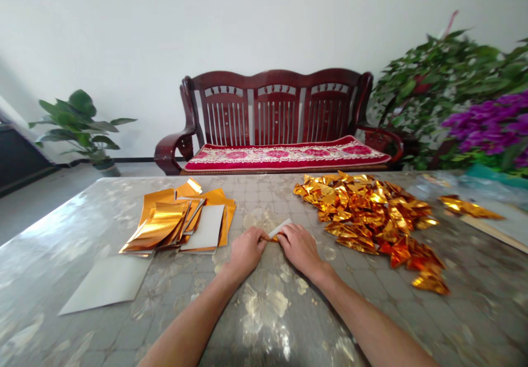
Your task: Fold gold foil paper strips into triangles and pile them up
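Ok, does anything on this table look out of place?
Two things sit apart: a loose white sheet lies on the table away from the stacked gold foil sheets, and a clump of folded gold foil lies right of the main foil heap, beyond its edge.

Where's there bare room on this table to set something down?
There's a free patch of the patterned table between the stack of gold foil sheets and the heap of folded gold foil triangles, just behind the left hand and right hand, which pinch a foil piece. There's more room front right, below the heap. Both piles are crowded.
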`<control>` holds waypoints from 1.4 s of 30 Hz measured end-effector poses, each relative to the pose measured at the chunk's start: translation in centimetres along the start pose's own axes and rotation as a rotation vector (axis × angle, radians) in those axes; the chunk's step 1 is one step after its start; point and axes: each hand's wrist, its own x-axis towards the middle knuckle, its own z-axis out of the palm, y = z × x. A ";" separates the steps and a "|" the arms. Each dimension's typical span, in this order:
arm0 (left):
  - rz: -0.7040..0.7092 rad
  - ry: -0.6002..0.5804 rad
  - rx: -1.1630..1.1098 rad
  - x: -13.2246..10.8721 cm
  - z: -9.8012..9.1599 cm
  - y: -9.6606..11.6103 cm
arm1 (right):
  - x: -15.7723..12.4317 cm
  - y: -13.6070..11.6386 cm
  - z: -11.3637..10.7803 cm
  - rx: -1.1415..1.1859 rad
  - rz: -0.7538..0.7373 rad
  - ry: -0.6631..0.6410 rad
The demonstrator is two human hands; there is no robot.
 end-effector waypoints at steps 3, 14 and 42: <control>-0.020 -0.003 0.005 0.1 -0.1 0.2 | 0.0 0.0 0.0 0.013 0.003 -0.001; 0.032 0.005 -0.049 0.3 0.2 0.5 | -0.5 0.1 0.1 0.056 -0.009 0.031; 0.141 0.099 0.232 -1.2 0.8 1.3 | -1.3 -0.7 -0.8 0.054 0.075 -0.052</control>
